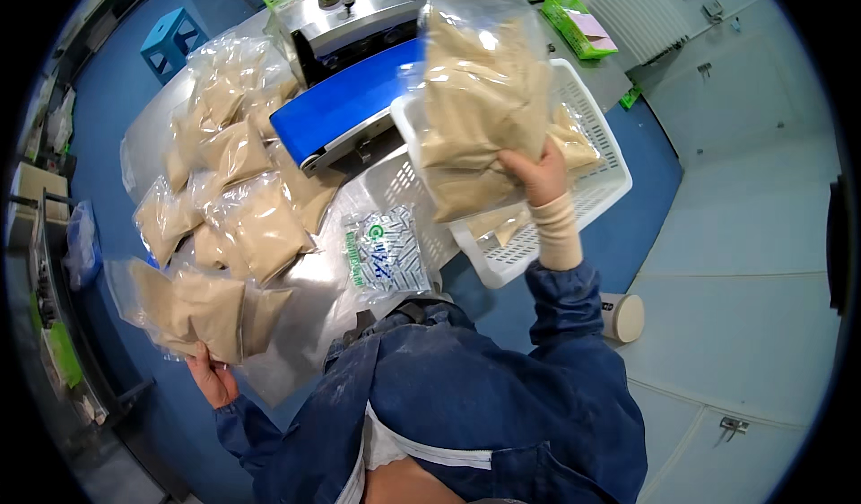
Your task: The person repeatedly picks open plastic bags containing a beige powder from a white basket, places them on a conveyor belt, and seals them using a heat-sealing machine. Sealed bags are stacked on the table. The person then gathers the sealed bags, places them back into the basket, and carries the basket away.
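Note:
In my right hand (pixel 543 174) is a clear plastic bag of tan powder (pixel 484 91), raised upright above a white slotted basket (pixel 614 159). The thumb presses on the front of this bag and the fingers pass behind it. My left hand (pixel 212 377) grips the lower edge of another bag of tan powder (pixel 202 311) at the left front of the steel table. More powder bags (pixel 269 226) lie heaped on the table just beyond that hand. Inside the basket, further powder bags (pixel 574 141) show partly behind the raised one.
A sealing machine (pixel 363 20) with a blue conveyor belt (pixel 345 105) stands at the back. The printed plastic packet (pixel 386 251) lies on the steel table (pixel 282 343) before me. A blue stool (pixel 170 42), a green basket (pixel 574 24) and a white round bin (pixel 625 317) stand around.

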Demonstrator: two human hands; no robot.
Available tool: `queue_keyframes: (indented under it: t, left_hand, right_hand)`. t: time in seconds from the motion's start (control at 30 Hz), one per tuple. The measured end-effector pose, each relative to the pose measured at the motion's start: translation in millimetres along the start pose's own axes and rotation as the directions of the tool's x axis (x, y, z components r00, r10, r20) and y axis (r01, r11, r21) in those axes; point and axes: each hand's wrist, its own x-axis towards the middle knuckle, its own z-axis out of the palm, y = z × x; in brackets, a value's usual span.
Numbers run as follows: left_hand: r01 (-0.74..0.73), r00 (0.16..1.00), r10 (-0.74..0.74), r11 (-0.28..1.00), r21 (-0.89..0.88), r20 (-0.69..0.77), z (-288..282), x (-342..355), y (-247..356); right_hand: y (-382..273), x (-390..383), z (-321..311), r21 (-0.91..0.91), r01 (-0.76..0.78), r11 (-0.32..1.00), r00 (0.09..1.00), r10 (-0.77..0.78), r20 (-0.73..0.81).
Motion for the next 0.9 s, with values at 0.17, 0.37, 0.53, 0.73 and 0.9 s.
queue_keyframes:
  t: [0.17,0.37,0.53,0.73,0.9]
  left_hand:
    - [0.166,0.95,-0.127,0.979,-0.116,0.285,133,10,-11]
    - [0.503,0.747,-0.393,0.861,-0.07,0.536,320,-12,-82]
    - [0.33,0.78,-0.415,0.909,0.255,0.469,418,-33,-160]
    - [0.267,0.825,-0.314,0.949,0.166,0.471,380,-47,-154]
    - [0.199,0.967,-0.214,0.973,0.114,0.137,271,-17,-125]
  right_hand:
    - [30,34,-133,-0.626,0.022,0.779,0.974,-0.159,-0.163]
    - [-67,-17,-130,-0.187,0.346,0.92,0.932,-0.36,-0.045]
    - [-126,-83,-97,0.519,0.532,0.669,0.634,-0.721,0.28]
    - [-131,-85,-65,0.795,0.45,0.407,0.468,-0.866,0.179]
    - [-127,-67,-26,0.883,0.307,0.354,0.27,-0.922,0.276]
